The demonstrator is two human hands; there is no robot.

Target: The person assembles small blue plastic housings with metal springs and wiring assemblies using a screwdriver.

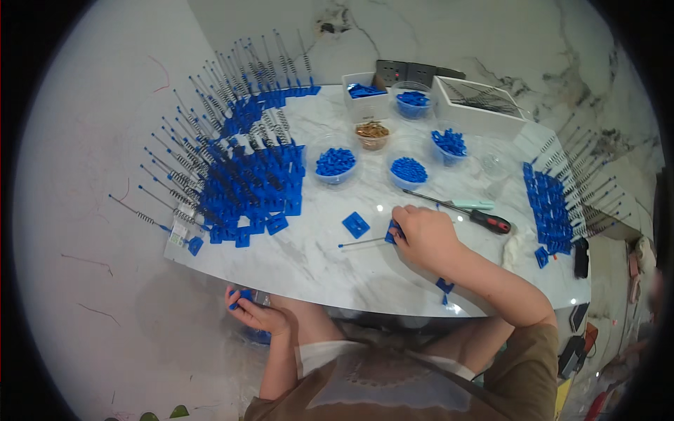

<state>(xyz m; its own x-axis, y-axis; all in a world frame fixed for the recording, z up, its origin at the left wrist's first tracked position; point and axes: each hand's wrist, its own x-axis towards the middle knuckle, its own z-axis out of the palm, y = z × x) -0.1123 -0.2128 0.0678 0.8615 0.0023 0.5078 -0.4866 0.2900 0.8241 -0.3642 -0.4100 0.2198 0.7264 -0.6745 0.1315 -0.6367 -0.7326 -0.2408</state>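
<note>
Below the table's left front edge, my left hand [258, 317] is closed around blue plastic pieces [241, 296]; their exact shape is partly hidden by the fingers. On the tabletop my right hand [430, 238] has its fingers closed on a blue square plastic plate [393, 233]. A thin metal rod with a blue tip [359, 243] lies beside those fingers, pointing left. Just left of it rests a loose blue square plate [356, 225]. Another blue piece [444, 285] sits under my right forearm, near the front edge.
Rows of blue plates with upright springs and rods [260, 175] crowd the left; a smaller group [547, 203] stands right. Tubs of blue parts [335, 163] and brass-coloured pieces [372, 133] line the back, beside a white box [484, 105]. A screwdriver [484, 219] lies right of centre.
</note>
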